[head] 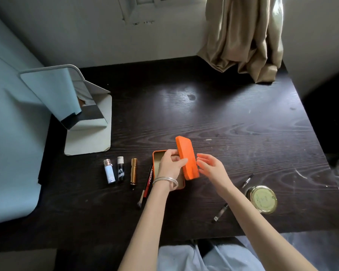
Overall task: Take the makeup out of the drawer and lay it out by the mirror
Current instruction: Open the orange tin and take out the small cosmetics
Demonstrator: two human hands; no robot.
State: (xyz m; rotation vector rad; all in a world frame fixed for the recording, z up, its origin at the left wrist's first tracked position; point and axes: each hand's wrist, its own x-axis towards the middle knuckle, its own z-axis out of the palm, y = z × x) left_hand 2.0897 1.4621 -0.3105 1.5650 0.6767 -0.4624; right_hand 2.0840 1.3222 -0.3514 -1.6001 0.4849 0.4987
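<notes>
Makeup lies spread on the dark desk (223, 118): nearest, a slim dark tube (221, 212) and a round gold tin (263, 199) with a second slim tube (248, 180) just past it. Left of the arms a brush (141, 199) and a red-and-black pencil (148, 179) lie beside the open orange tin (155, 159). The left hand (171, 165), bangles on the wrist, grips the tilted orange lid (187, 157) over that tin; the right hand (211, 167) hovers beside the lid, fingers relaxed, holding nothing. Three small tubes (120, 170) stand in a row before the mirror (67, 94)
</notes>
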